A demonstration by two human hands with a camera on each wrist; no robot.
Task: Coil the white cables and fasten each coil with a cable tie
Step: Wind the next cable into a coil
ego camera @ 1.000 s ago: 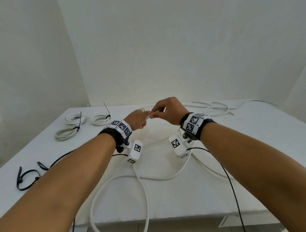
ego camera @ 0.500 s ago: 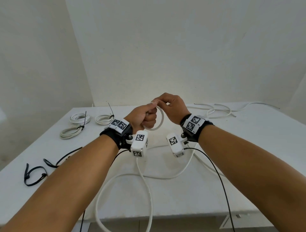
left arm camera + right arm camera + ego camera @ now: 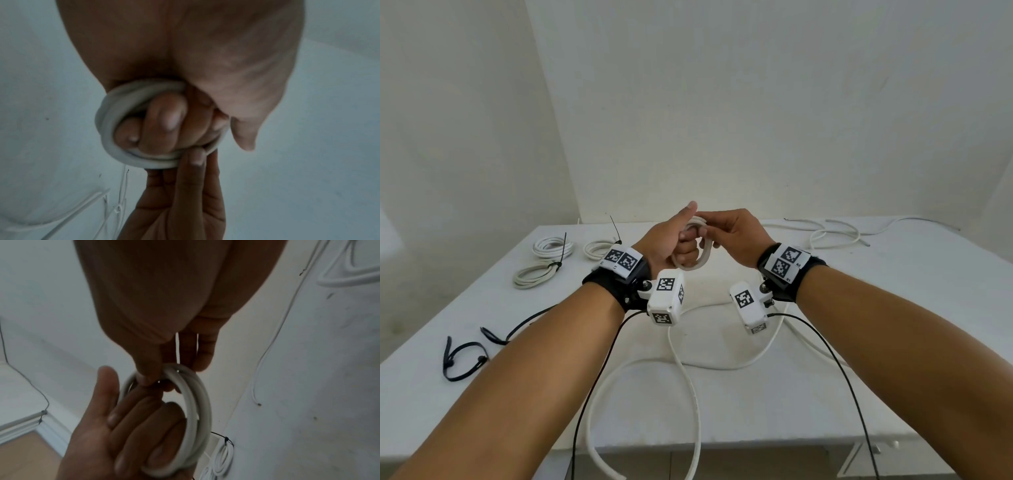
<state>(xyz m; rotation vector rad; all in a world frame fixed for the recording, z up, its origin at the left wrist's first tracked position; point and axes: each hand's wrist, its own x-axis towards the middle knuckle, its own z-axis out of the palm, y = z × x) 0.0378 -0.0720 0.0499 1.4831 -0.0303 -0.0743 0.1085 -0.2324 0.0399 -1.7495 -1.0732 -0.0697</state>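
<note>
My left hand (image 3: pixel 686 244) is raised above the table with its fingers curled through a small coil of white cable (image 3: pixel 700 262), thumb pointing up. In the left wrist view the coil (image 3: pixel 112 144) wraps round those curled fingers (image 3: pixel 164 118). My right hand (image 3: pixel 704 224) pinches the top of the coil between thumb and fingers; the right wrist view shows this pinch on the coil (image 3: pixel 202 408). The rest of this cable (image 3: pixel 690 380) trails over the table and off its front edge.
Three tied white coils (image 3: pixel 541 272) lie at the table's back left. Black cable ties (image 3: pixel 462 359) lie at the left edge. More loose white cables (image 3: pixel 832 233) sprawl at the back right. Black sensor wires (image 3: pixel 839 370) hang from both wrists.
Both hands have lifted a little. The single loop has become a coil of about two turns round my left fingers, and my left thumb now sticks up.
</note>
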